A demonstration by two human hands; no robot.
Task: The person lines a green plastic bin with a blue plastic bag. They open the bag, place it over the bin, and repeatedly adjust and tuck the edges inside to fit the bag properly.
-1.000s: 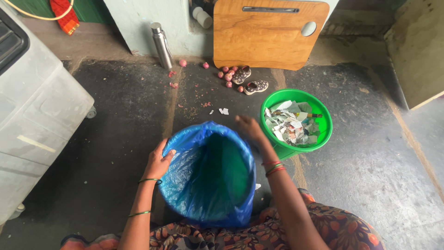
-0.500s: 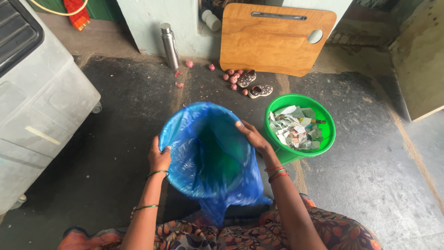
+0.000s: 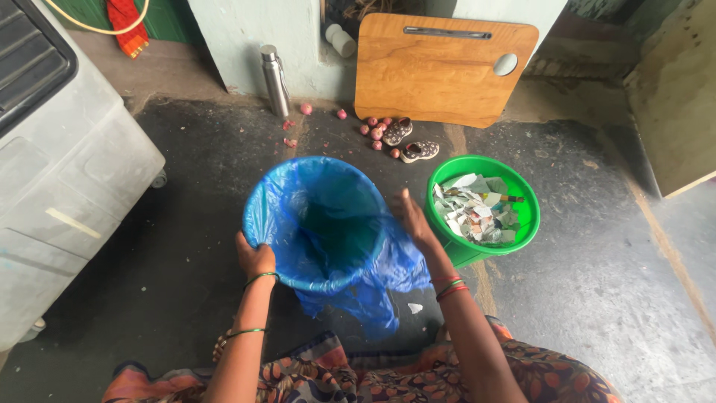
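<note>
Left hand (image 3: 256,259) grip is closed on the blue bag's (image 3: 321,224) near-left rim; right hand (image 3: 412,220) is open, flat against its right side.

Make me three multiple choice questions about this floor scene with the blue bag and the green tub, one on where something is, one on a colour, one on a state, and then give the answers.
1. Where does the steel bottle stand?
A. inside the green tub
B. upright by the pale wall
C. on the wooden board

2. What colour is the plastic bag?
A. black
B. blue
C. white

3. What state is the green tub in?
A. holding torn paper scraps
B. upside down
C. covered with a lid

Answers:
1 B, the bottle stands on the floor against the wall, left of the wooden board.
2 B, the bag held open between the left hand and right hand is blue.
3 A, paper scraps lie in the open tub.
</note>
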